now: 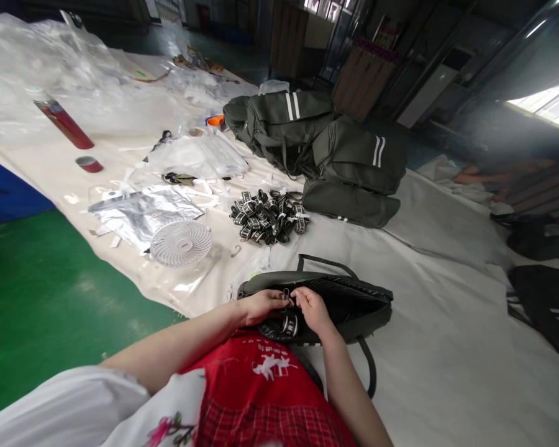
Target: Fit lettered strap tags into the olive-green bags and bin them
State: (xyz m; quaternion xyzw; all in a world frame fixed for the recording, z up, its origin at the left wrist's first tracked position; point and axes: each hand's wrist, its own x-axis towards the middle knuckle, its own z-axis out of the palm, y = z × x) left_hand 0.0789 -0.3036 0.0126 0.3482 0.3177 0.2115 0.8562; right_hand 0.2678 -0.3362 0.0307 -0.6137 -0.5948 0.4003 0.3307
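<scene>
Grip: left hand (268, 305) bent inward, its fingertips seemingly closed on a lettered webbing strap (289, 325); right hand (311, 308) has thumb and forefinger nearly together at a small metal hook (286, 294), though whether they pinch it or only steady it cannot be told.
Strap work: the step in hand looks like fitting or fastening the hook and strap at the left part of the bag's mouth, with both hands working at one spot.
Hook: the next move appears to call for a fine fingertip alignment, one hand steadying while the other adjusts; the dark lining makes the exact join hard to see.
Duffel bag: dark green (354, 321), on the near side of the worktop (447, 298), just in front of the person's red apron (265, 385).
Bag axis: the long side runs left to right across the person's front; the mouth faces up and gapes toward the right end.
Bag handles: the far handle (328, 262) arches up beyond the mouth; the near handle (369, 369) hangs toward the person, right of the apron.
Strap direction: a lettered loop lies below the fingers, toward the near rim, letters facing up; the rest is hidden, so its full axis cannot be told.
Strap pile: bundled lettered webbing (268, 217) lies beyond the bag, right of a white fan (181, 243).
</scene>
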